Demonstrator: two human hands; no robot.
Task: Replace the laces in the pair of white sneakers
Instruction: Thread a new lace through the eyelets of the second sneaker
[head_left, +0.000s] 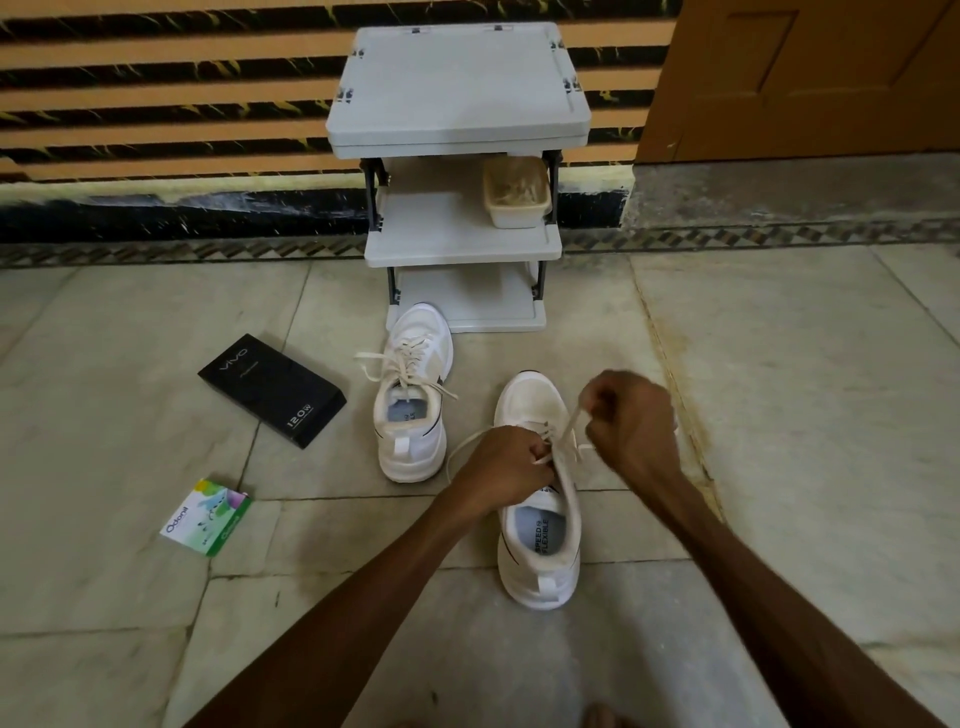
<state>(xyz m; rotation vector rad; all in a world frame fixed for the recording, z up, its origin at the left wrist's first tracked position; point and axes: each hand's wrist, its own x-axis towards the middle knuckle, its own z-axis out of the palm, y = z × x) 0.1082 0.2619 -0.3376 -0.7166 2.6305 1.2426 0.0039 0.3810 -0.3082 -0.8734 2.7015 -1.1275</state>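
Before the grey rack stands the near sneaker — the left hand pinches its lace at the eyelets, the right hand grips the raised lace end; the other sneaker sits nearer the rack.

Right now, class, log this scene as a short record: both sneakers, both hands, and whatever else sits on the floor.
Near sneaker: upright, toe toward the rack
Lace: threaded in its eyelets, held by both hands
Left hand: grips the lace at the eyelets
Right hand: pinches a raised lace end
Far sneaker: laced, ends loose, untouched
Also on floor: black box, green packet
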